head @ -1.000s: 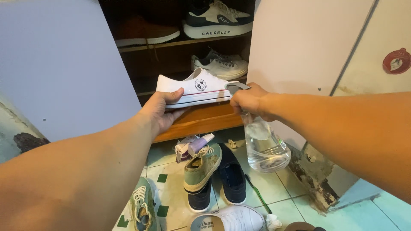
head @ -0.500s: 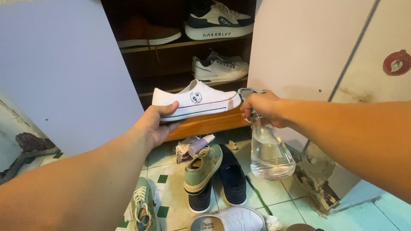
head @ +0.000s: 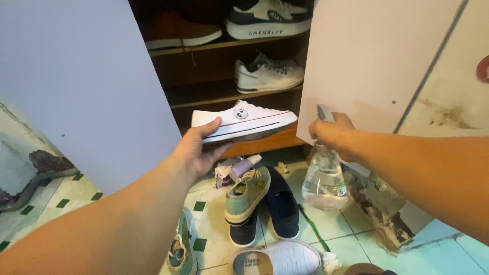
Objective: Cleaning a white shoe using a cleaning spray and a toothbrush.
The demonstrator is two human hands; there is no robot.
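Left hand (head: 196, 147) holding a white low-top canvas sneaker with a thin red and dark stripe along the sole (head: 244, 121), fingers cupped under its heel end, thumb on top; sneaker roughly level, toe pointing right, held in the air in front of the open wooden shoe cabinet (head: 214, 94), just above its lowest wooden edge. Right hand (head: 331, 133) closed around the neck of a clear plastic spray bottle with a grey trigger head (head: 324, 178), fingers wrapped tight; bottle hangs upright, partly filled with clear liquid, just right of the sneaker's toe and not touching it. Cabinet shelves behind: white lace-up sneaker (head: 268, 76) on the middle shelf, chunky white-and-dark sneaker (head: 267, 23) and brown shoe (head: 183, 33) on the top shelf. White cabinet doors (head: 76, 86) stand open at both sides. Below, on the pale tiled floor with small green squares (head: 209, 224): olive-green sneaker (head: 247, 193) lying across a dark navy slip-on shoe (head: 282, 209), another white sneaker (head: 277, 259) at the bottom edge, a second green sneaker (head: 181, 249) to the left.
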